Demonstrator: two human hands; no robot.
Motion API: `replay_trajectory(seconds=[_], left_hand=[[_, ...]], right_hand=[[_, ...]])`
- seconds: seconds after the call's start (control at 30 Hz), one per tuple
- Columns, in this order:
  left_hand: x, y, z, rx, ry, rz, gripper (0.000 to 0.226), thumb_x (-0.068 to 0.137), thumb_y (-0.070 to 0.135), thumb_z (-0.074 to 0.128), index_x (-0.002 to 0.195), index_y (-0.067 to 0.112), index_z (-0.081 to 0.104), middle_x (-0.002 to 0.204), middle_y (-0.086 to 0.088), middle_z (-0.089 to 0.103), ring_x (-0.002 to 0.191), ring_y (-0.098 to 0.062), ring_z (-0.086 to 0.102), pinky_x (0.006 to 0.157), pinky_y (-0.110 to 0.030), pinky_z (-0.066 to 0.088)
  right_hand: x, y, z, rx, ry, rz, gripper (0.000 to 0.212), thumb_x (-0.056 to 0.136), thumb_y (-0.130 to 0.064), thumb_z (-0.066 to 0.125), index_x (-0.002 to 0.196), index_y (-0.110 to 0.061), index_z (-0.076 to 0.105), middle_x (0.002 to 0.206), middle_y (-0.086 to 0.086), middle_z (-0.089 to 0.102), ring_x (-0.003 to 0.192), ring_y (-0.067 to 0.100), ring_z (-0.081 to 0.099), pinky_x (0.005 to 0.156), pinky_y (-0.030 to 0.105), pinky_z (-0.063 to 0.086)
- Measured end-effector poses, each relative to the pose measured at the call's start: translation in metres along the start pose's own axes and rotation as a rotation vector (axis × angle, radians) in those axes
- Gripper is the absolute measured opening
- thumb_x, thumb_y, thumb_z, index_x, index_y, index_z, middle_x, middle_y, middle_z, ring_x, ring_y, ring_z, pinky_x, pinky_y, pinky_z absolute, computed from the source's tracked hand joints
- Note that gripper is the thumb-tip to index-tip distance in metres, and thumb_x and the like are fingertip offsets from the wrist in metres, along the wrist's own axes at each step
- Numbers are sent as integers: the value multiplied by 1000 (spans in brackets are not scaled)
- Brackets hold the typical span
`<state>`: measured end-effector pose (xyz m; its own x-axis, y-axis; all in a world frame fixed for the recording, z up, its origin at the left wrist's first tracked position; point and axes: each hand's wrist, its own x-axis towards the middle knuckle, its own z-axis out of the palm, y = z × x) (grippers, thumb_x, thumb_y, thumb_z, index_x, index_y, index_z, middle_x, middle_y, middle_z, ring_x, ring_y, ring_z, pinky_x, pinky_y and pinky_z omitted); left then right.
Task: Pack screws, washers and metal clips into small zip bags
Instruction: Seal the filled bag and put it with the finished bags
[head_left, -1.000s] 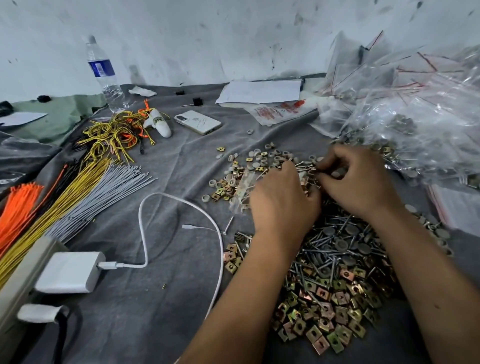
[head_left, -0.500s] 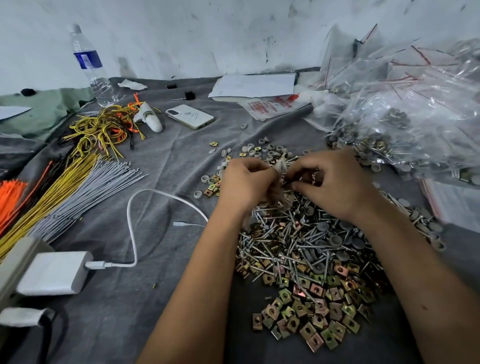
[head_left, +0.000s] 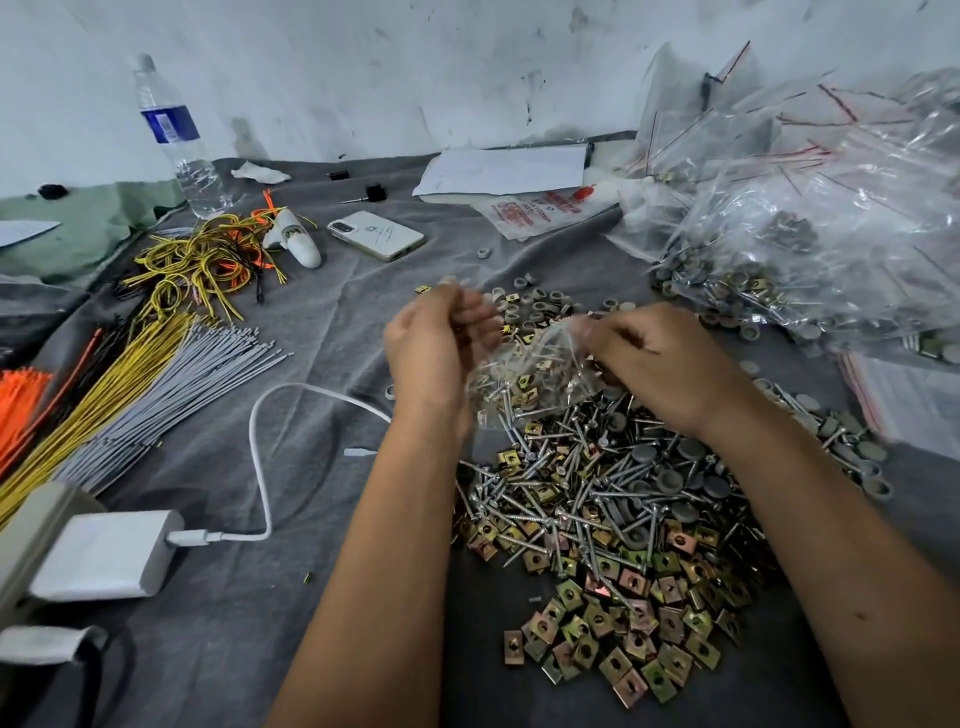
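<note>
A small clear zip bag (head_left: 524, 376) with screws and clips inside hangs between my two hands above the pile. My left hand (head_left: 434, 343) pinches its left top edge and my right hand (head_left: 657, 358) pinches its right top edge. Below lies a heap of silver screws (head_left: 566, 483). Brass-coloured square metal clips (head_left: 618, 618) spread toward me. Grey washers (head_left: 691, 473) lie on the right of the heap, and more grey washers (head_left: 530, 299) sit beyond the hands.
Filled zip bags (head_left: 810, 244) pile up at the right. A phone (head_left: 376, 235), a water bottle (head_left: 179, 140) and papers (head_left: 506, 171) lie at the back. Yellow, grey and orange cable ties (head_left: 130, 374) sit left, and a white charger (head_left: 106, 553) with cable at near left.
Both hands rose from the pile and moved apart, lifting the small bag; it now hangs stretched between them. The view shifted slightly.
</note>
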<state>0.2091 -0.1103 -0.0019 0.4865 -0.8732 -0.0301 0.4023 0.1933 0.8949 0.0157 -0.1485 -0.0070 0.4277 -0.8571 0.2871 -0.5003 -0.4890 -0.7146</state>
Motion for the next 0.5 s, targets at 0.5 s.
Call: replay_trajectory(seconds=[0.5], left_hand=[[-3,-10,-5,641,-339,290,36,92,25,46,124,21,64,97,-5,77,93,-29,71,80,-50,60]], right_hand=[[1,4,0,195,54,-2,13,100,-12,62,101,-23,68,97,-5,74,81,6,72,57,16,54]])
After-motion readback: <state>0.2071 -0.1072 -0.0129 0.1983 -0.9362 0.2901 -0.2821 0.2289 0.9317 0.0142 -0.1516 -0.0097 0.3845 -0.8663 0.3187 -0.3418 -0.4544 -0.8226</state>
